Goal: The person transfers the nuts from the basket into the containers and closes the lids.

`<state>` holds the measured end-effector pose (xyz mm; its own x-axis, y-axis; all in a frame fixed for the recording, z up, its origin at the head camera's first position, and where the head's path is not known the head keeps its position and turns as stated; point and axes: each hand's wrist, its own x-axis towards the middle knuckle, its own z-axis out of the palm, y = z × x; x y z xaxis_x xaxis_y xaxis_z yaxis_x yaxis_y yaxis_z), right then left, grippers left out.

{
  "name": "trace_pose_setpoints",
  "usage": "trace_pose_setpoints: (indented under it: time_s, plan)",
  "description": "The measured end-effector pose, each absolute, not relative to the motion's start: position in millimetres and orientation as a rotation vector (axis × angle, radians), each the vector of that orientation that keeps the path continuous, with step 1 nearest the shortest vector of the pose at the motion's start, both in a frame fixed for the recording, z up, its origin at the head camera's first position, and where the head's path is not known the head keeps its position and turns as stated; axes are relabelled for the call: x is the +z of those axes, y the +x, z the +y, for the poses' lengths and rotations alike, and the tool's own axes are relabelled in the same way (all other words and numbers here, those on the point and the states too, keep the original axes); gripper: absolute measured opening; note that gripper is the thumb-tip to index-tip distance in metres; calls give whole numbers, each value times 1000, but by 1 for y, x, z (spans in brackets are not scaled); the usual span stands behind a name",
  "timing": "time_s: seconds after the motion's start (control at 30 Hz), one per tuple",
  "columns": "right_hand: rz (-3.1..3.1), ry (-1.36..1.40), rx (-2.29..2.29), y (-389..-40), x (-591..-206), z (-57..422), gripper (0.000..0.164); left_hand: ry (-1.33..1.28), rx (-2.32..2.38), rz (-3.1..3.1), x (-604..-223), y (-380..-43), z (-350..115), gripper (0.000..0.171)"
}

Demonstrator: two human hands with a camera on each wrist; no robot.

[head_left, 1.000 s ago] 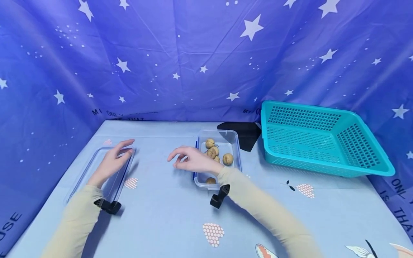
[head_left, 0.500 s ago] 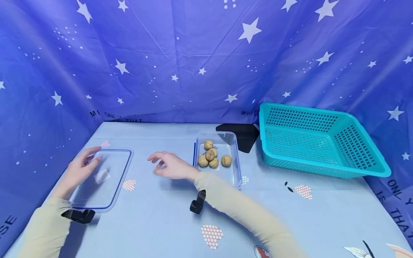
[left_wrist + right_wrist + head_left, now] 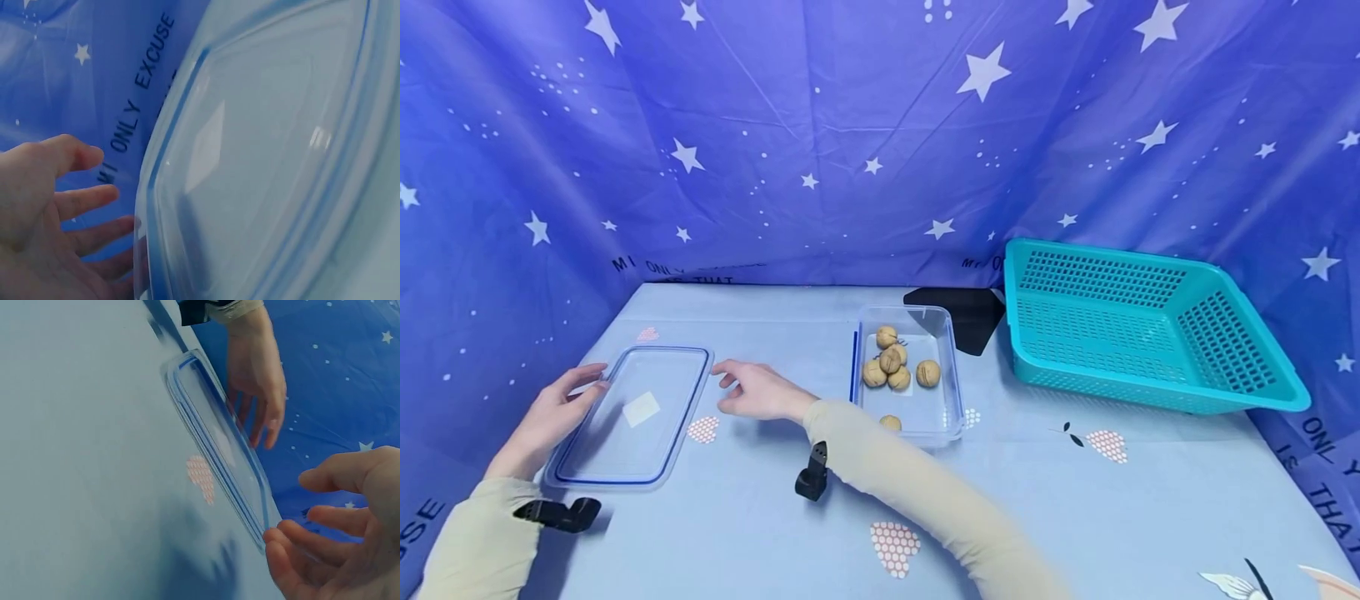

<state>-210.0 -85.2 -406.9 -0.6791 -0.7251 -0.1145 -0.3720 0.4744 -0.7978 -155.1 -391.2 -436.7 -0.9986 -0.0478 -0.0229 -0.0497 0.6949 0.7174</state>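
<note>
A clear rectangular lid (image 3: pixel 632 446) with a blue seal lies flat at the table's left. My left hand (image 3: pixel 550 418) is at the lid's left edge, its fingers loosely bent and nothing gripped; whether the fingertips touch the rim I cannot tell. Just off the lid's right edge is my right hand (image 3: pixel 763 392), fingers relaxed and holding nothing. In the right wrist view both hands flank the lid (image 3: pixel 219 447). A clear box (image 3: pixel 917 421) stands right of my right hand, with several walnuts (image 3: pixel 891 360) inside; my right sleeve passes in front of its near corner.
A turquoise perforated basket (image 3: pixel 1120 387) stands at the back right. Flat on the table behind the box lies a black piece (image 3: pixel 973 312). A starry blue curtain (image 3: pixel 820 142) closes off the back and sides of the table (image 3: pixel 760 533).
Both hands have moved left. My left hand has shifted from over the lid to its left edge, and my right hand from beside the box to near the lid's right edge.
</note>
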Motion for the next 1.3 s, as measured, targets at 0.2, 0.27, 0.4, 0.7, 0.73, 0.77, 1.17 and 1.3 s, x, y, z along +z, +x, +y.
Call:
trace_pose_setpoints:
  time_s: [0.2, 0.27, 0.4, 0.7, 0.73, 0.77, 1.17, 1.3]
  plan:
    - [2346, -803, -1005, -206, -422, -99, 64, -24, 1341, 2845, -435, -161, -380, 57]
    - [2357, -747, -1037, -206, -427, -101, 65, 9, 1391, 2831, -434, -164, -376, 56]
    - [2327, -626, -1180, -206, -433, -102, 64, 57, 1413, 2845, -433, -168, -371, 53]
    - [2499, -505, -1267, -209, -425, -96, 71, 48, 1570, 2747, -432, -173, -359, 54]
    - [2504, -492, -1292, -209, -423, -95, 72, 47, 1611, 2730, -432, -173, -358, 53]
    - [2503, -477, -1324, -209, -422, -94, 73, 44, 1690, 2679, -432, -173, -358, 51]
    - [2479, -459, -1662, -214, -402, -71, 71, 132, 2303, 2127, -425, -180, -344, 45]
    - [2384, -421, -1779, -213, -396, -59, 72, 154, 2278, 2146, -423, -181, -335, 51]
